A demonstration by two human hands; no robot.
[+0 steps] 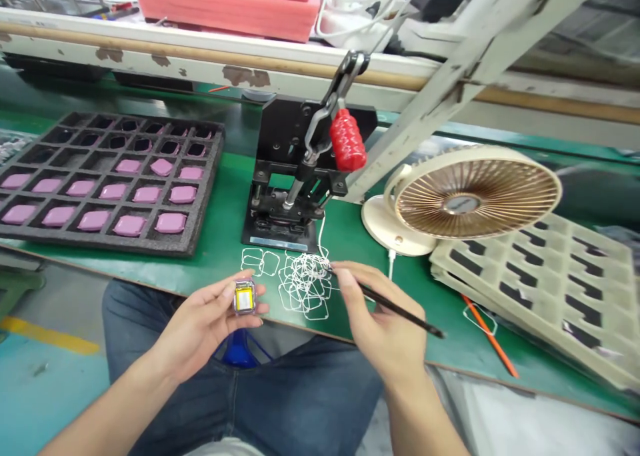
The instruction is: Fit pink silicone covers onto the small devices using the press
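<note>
My left hand (207,323) pinches a small purple square casing (245,297) with a yellow part showing inside, held just off the bench's front edge. My right hand (383,326) grips a thin black stick tool (400,309) like a pen. Its tip touches a heap of thin white square ring gaskets (305,284) lying on the green mat. Behind the heap stands a black hand press (295,176) with a red-handled lever (347,139).
A black foam tray (210,176) at the left holds several purple casings (130,225). A beige desk fan (470,196) lies tilted at the right, beside a beige slotted tray (550,289). An orange stick (490,336) lies near the front edge. Pink foam blocks (225,6) sit on the rear shelf.
</note>
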